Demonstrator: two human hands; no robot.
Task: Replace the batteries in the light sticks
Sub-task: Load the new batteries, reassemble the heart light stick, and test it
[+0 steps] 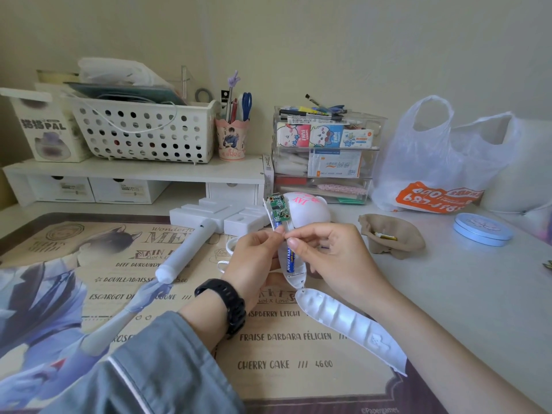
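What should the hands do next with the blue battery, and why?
Probably press the blue battery flat into the light stick. The right hand pinches its top end, the left hand grips the stick, and the cover lies off on the mat.

Opened light stick point(307, 212) upright, blue battery point(290, 261) inside; cover point(343, 319) detached on mat point(268, 366); second stick point(191, 243) lying left.

Plain cream wall point(298, 40) at 12 o'clock. White desk point(448, 279) below, reaching out to 3 o'clock. Low white shelf point(134, 171) at 10 o'clock, little drawers point(128, 191) tucked under. Soft, even light.
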